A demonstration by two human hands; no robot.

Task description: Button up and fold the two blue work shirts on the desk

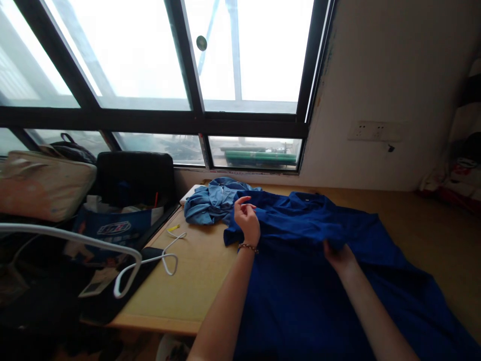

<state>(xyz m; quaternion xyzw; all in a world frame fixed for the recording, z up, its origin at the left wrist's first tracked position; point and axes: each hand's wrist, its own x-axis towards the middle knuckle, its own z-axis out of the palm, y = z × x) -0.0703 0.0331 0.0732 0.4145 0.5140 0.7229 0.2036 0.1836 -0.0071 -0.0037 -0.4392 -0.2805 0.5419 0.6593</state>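
A dark blue shirt (300,296) lies spread over the table, its collar with a small pale label toward the window and its lower part stretching toward me. My left hand (247,219), a beaded bracelet at the wrist, is at the shirt's left side. Its fingers are curled, and a fold of the cloth runs from them. At the other end of that raised fold, my right hand (340,256) grips the fabric, with its fingertips partly hidden and blurred. Behind my left hand sits a crumpled lighter blue garment (212,200).
A white cable (171,255) lies on the table (184,291) at left. Beyond its left edge are a black chair (135,173), a pale bag (47,185), a blue printed bag (112,235) and a white curved tube (93,240). Windows and a wall socket (376,131) rise behind.
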